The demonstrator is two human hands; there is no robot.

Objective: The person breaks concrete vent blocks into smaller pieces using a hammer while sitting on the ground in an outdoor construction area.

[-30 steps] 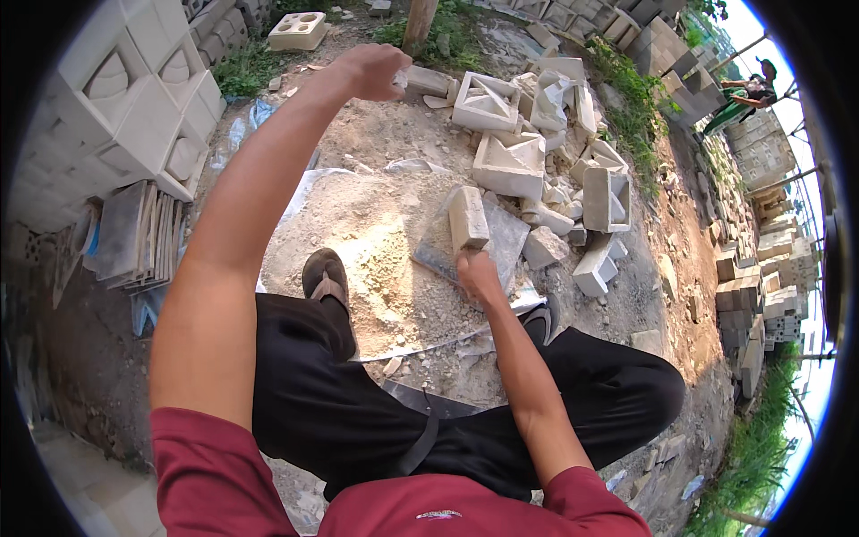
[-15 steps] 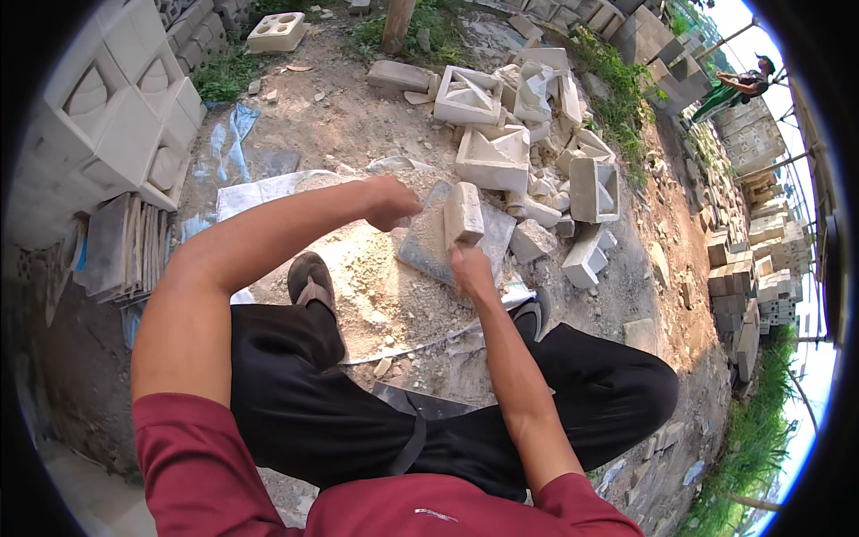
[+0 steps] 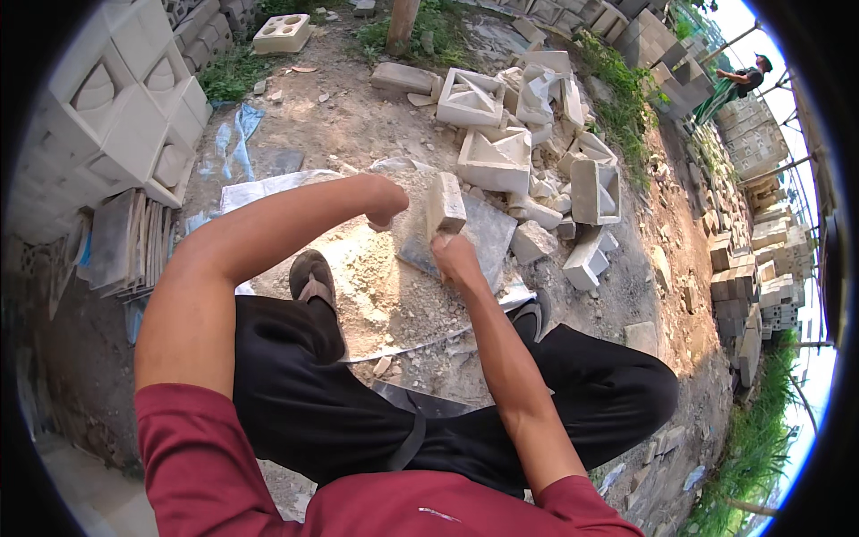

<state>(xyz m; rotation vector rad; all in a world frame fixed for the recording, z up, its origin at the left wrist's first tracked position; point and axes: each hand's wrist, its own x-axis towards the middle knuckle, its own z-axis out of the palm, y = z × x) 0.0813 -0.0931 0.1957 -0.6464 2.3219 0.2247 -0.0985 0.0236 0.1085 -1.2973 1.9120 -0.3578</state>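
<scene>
Head view: we list one heap of broken blocks (image 3: 497, 161); one grey slab (image 3: 490, 234); one pale block (image 3: 445, 204) seen against its left part, near end gripped by our right hand (image 3: 455, 258); our left hand (image 3: 385, 200), curled, contents hidden.

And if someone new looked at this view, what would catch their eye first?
Probably the pale oblong block near the centre, with the right hand closed at its near end. Next, the jumble of broken pale blocks beyond it to the right, then the stacked white blocks along the left side.
</scene>
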